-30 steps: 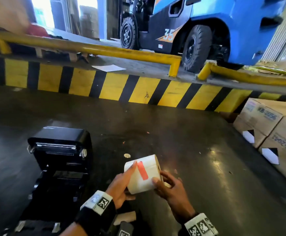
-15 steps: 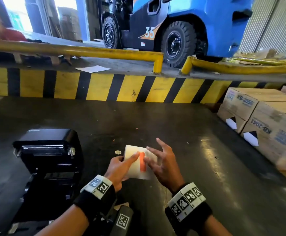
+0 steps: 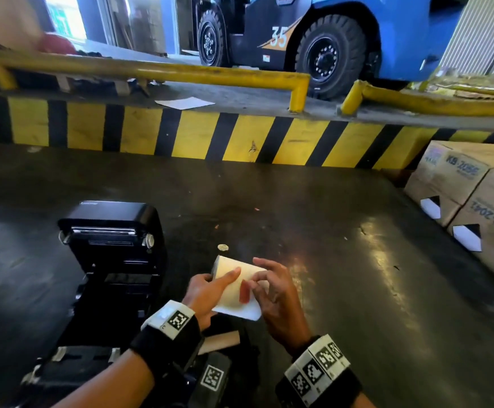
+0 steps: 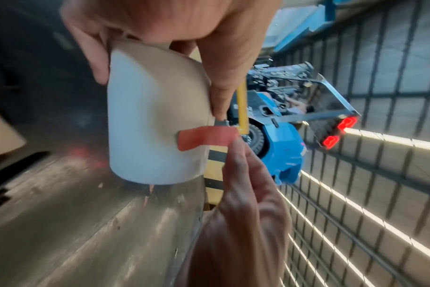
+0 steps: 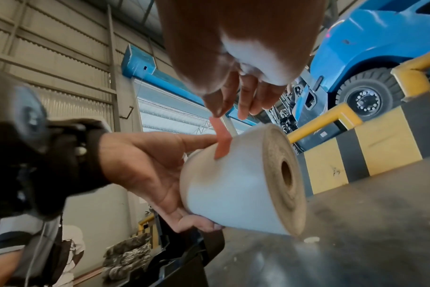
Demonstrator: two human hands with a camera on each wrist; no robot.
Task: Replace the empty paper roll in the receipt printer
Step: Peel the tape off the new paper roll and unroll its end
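Observation:
A new white paper roll (image 3: 234,293) is held over the dark floor, gripped at its left end by my left hand (image 3: 216,285), index finger lying along the top. A red tape tab (image 3: 244,294) seals the roll; my right hand (image 3: 251,287) pinches its free end, which stands peeled off the paper (image 5: 221,139). The left wrist view shows the roll (image 4: 155,126) and the lifted tab (image 4: 204,138). The black receipt printer (image 3: 113,231) stands at the left with its lid up and its bay open. A brown cardboard core (image 3: 220,341) lies below my left wrist.
Cardboard boxes (image 3: 469,201) are stacked at the right. A yellow-and-black striped kerb (image 3: 239,136) crosses ahead, with yellow rails (image 3: 151,70) and a blue forklift (image 3: 357,33) beyond. A small pale disc (image 3: 223,247) lies on the floor just past the roll.
My right hand left the roll's right end, came over the top and took hold of the red tab, whose end has lifted. My left hand kept hold of the roll.

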